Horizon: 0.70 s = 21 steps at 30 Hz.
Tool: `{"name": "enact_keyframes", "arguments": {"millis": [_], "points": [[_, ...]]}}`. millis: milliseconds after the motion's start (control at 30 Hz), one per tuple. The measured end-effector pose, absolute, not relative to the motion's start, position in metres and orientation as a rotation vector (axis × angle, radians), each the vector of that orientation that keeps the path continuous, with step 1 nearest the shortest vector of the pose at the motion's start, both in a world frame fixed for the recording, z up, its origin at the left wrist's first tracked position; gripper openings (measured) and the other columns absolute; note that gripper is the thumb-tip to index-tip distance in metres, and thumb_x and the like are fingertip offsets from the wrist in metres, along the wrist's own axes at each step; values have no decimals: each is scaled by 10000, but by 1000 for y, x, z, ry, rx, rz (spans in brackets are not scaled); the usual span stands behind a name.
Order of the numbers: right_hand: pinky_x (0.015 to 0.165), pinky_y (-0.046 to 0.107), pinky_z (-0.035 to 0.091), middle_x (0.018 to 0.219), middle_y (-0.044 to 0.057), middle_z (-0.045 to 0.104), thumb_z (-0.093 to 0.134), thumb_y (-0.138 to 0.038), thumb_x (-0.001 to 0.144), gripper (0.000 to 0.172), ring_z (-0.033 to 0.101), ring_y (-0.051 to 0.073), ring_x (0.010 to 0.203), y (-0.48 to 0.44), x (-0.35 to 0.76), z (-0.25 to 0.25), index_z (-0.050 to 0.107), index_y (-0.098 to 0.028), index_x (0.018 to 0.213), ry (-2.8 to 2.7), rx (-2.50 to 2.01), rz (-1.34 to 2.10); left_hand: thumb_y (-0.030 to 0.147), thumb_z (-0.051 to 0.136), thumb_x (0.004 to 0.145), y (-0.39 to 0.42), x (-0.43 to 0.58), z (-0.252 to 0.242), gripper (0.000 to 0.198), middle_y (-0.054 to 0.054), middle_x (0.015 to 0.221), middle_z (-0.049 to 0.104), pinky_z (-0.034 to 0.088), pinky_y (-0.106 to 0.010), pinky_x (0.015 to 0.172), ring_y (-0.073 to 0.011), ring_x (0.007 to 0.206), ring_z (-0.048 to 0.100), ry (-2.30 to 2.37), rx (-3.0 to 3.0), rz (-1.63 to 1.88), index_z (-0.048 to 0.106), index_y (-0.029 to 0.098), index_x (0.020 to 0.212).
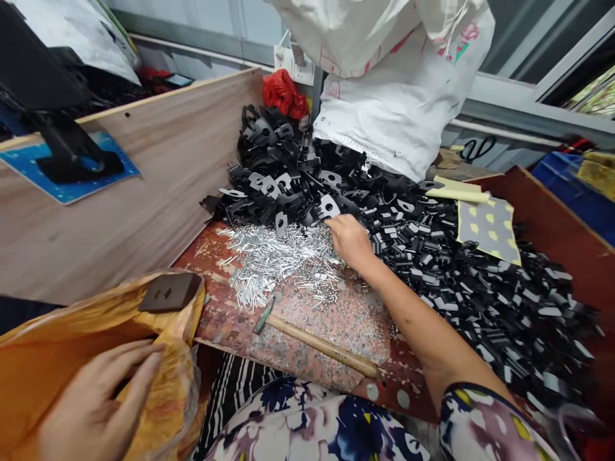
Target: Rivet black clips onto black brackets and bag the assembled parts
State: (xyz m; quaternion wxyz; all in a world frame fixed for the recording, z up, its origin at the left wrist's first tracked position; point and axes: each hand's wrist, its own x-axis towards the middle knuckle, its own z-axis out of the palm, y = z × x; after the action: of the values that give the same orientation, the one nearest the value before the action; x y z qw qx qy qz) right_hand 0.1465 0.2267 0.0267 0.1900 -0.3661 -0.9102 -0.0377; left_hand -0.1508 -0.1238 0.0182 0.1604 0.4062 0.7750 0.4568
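My right hand (352, 242) reaches to the front edge of a heap of black plastic parts (288, 198). Its fingers are pinched at a flat black plastic part (329, 206) with a round hole, whose grey face is turned up. Just left of that hand lies a pile of thin silver metal pins (273, 259). Blurred by motion, my left hand (103, 390) is over an orange-yellow bag (177, 358), its fingers stretched out and thumb apart, with nothing visible in it. A hammer (321, 346) with a wooden handle lies in front of the pins on the worn red tabletop (221, 323).
Many small black clip-like pieces (446, 275) spread across the right side. A large white sack (384, 109) stands behind the heap. A wooden board (192, 147) walls off the left. A dark brown block (170, 291) rests on the bag, and a patterned cloth (487, 227) lies at right.
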Motion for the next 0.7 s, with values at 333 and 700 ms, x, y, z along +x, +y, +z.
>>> {"name": "enact_keyframes", "arguments": {"millis": [333, 700], "points": [[1240, 628, 158, 1256, 80, 731, 402, -103, 1021, 390, 577, 262, 1293, 276, 123, 27, 686, -205, 1269, -2497, -1039, -258, 552, 791, 765, -56, -69, 16, 330, -85, 907, 756, 533, -354, 782, -291, 870, 659, 1628, 859, 1174, 796, 251, 899], [1214, 409, 369, 1244, -86, 744, 482, -173, 989, 348, 678, 119, 1156, 96, 182, 8, 718, -345, 1178, -2672, -476, 99, 466, 918, 656, -13, -19, 22, 427, -68, 917, 757, 519, -270, 605, -174, 694, 623, 1200, 322, 1105, 805, 190, 962]]}}
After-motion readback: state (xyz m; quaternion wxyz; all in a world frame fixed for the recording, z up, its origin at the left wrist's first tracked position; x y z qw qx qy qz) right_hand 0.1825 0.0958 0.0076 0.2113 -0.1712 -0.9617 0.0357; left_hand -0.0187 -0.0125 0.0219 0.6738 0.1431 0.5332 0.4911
